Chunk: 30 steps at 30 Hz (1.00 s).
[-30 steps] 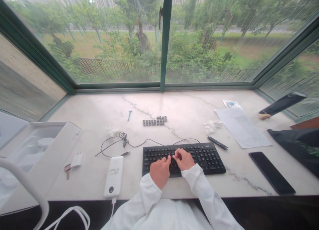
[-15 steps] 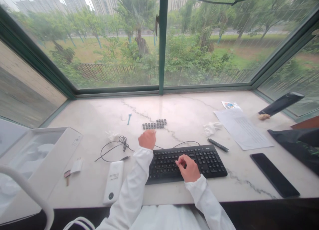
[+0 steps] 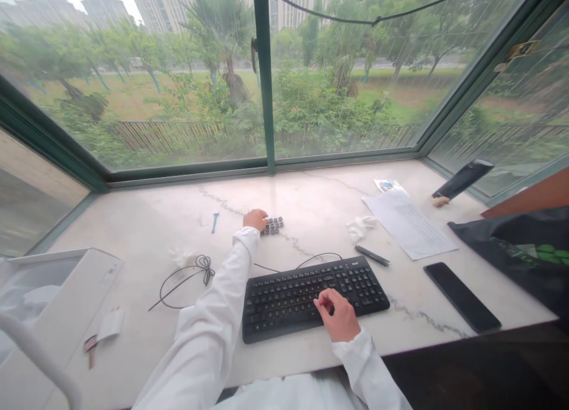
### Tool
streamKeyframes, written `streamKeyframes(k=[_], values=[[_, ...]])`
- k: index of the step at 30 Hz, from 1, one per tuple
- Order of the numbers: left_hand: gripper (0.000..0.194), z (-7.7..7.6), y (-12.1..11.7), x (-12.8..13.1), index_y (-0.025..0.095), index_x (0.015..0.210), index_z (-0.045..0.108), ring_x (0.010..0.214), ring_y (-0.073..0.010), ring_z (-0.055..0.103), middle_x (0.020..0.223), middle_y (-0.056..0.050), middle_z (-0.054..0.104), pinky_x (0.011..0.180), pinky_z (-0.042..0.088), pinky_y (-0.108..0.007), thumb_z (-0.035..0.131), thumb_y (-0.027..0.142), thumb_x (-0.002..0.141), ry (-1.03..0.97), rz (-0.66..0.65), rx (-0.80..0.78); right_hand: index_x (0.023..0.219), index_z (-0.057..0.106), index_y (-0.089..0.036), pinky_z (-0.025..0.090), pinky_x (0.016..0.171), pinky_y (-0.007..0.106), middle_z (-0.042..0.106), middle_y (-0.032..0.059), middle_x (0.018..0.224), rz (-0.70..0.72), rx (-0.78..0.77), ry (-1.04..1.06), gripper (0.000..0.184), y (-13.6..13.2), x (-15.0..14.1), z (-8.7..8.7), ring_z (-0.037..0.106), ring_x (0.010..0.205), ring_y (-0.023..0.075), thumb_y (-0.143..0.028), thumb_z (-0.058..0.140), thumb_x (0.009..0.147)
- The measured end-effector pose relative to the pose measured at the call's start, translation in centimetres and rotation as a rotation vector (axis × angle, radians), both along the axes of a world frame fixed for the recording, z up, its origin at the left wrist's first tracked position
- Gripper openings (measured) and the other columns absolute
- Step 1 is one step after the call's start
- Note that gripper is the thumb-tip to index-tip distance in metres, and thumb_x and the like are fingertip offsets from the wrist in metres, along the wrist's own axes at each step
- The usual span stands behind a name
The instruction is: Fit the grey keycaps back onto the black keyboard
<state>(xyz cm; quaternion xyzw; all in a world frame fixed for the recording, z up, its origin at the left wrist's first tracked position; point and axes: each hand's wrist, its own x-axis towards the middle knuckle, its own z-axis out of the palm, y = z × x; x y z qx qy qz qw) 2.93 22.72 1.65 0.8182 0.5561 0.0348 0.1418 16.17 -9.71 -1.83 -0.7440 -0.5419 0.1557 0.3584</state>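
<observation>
My left hand (image 3: 255, 220) reaches to the far part of the table, at the left side of a block of small dark keycaps (image 3: 272, 226) laid in rows. It covers part of the rows. Its fingers are bent together, and what lies between them is hidden. My right hand (image 3: 339, 316) hovers over the lower middle of a black keyboard (image 3: 293, 300), thumb and forefinger closed in a pinch. Anything in that pinch is too small to make out. The keyboard lies slightly tilted on the table, its cable (image 3: 317, 256) running behind it.
A blue tool (image 3: 215, 222) lies left of the keycaps. A coiled black cable (image 3: 205, 269), white adapter (image 3: 111, 323), key (image 3: 90, 349) and open white box (image 3: 84, 285) are leftward. Rightward lie a pen (image 3: 372, 255), paper sheet (image 3: 411, 226), crumpled white item (image 3: 359, 227), phone (image 3: 462, 296) and black bag (image 3: 511, 250).
My left hand has moved forward from the keyboard's upper left edge to the keycaps. My right hand keeps its pinch over the keyboard. The view has turned to the right.
</observation>
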Motion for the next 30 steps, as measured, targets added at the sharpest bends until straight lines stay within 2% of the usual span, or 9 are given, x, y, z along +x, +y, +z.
streamKeyframes(k=[5, 10, 13, 16, 19, 22, 26, 30], values=[[0.016, 0.4, 0.6, 0.1, 0.023, 0.082, 0.072, 0.089, -0.0187, 0.060, 0.093, -0.005, 0.069, 0.080, 0.042, -0.026, 0.067, 0.033, 0.070, -0.002, 0.001, -0.025, 0.066, 0.046, -0.021, 0.038, 0.062, 0.026, 0.054, -0.0024, 0.065, -0.009, -0.005, -0.003, 0.017, -0.3, 0.2, 0.2, 0.049, 0.052, 0.0100, -0.029, 0.050, 0.081], [0.021, 2.0, -0.4, -0.7, 0.025, 0.092, 0.069, 0.091, -0.0172, 0.058, 0.098, -0.002, 0.069, 0.080, 0.041, -0.026, 0.060, 0.038, 0.078, -0.066, 0.046, 0.012, 0.066, 0.046, -0.021, 0.039, 0.061, 0.025, 0.054, -0.0025, 0.064, -0.012, 0.001, 0.004, 0.016, -0.3, 0.2, 0.2, 0.049, 0.052, 0.0102, -0.029, 0.050, 0.080], [0.028, 3.3, -3.4, -1.3, 0.027, 0.098, 0.067, 0.086, -0.0147, 0.059, 0.097, 0.001, 0.069, 0.076, 0.042, -0.024, 0.054, 0.045, 0.081, -0.259, 0.064, 0.031, 0.066, 0.047, -0.021, 0.039, 0.061, 0.025, 0.055, -0.0028, 0.065, -0.012, -0.004, 0.035, 0.015, 0.0, 0.0, 0.5, 0.051, 0.052, 0.0101, -0.028, 0.051, 0.079], [0.031, 4.3, -8.1, -1.5, 0.027, 0.098, 0.067, 0.072, -0.0107, 0.058, 0.089, 0.002, 0.069, 0.069, 0.042, -0.022, 0.056, 0.049, 0.078, -0.571, -0.025, -0.028, 0.069, 0.049, -0.022, 0.040, 0.061, 0.025, 0.056, -0.0033, 0.064, -0.018, 0.000, 0.083, 0.013, 0.6, -0.4, 1.3, 0.051, 0.053, 0.0102, -0.030, 0.052, 0.079], [0.034, 4.9, -13.4, -1.4, 0.024, 0.098, 0.068, 0.049, -0.0051, 0.045, 0.089, 0.000, 0.068, 0.052, 0.037, -0.019, 0.055, 0.049, 0.079, -0.745, -0.132, -0.229, 0.080, 0.053, -0.022, 0.043, 0.060, 0.025, 0.058, -0.0035, 0.064, -0.034, 0.032, 0.160, 0.012, 1.3, -0.8, 2.6, 0.052, 0.053, 0.0110, -0.034, 0.055, 0.078], [0.035, 5.0, -17.6, -1.4, 0.018, 0.094, 0.069, 0.045, -0.0035, 0.041, 0.089, -0.004, 0.068, 0.044, 0.032, -0.018, 0.058, 0.046, 0.077, -0.865, -0.191, -0.471, 0.095, 0.056, -0.023, 0.044, 0.062, 0.025, 0.061, -0.0021, 0.069, -0.018, 0.091, 0.185, 0.023, 2.0, -1.2, 4.4, 0.054, 0.055, 0.0117, -0.038, 0.058, 0.077], [0.033, 4.5, -20.8, -2.0, 0.014, 0.087, 0.070, 0.054, -0.0073, 0.051, 0.078, -0.005, 0.067, 0.049, 0.038, -0.018, 0.068, 0.041, 0.069, -0.997, -0.181, -0.618, 0.100, 0.060, -0.024, 0.045, 0.065, 0.026, 0.063, -0.0008, 0.073, 0.035, 0.170, 0.180, 0.028, 2.3, -1.7, 6.4, 0.054, 0.059, 0.0121, -0.041, 0.061, 0.077], [0.035, 3.9, -21.8, -3.0, 0.013, 0.082, 0.068, 0.054, -0.0089, 0.052, 0.069, -0.004, 0.065, 0.050, 0.038, -0.019, 0.073, 0.041, 0.063, -1.088, -0.101, -0.657, 0.095, 0.064, -0.024, 0.046, 0.065, 0.028, 0.063, 0.0007, 0.072, 0.079, 0.215, 0.180, 0.026, 2.1, -2.2, 7.1, 0.055, 0.062, 0.0133, -0.043, 0.060, 0.078]])
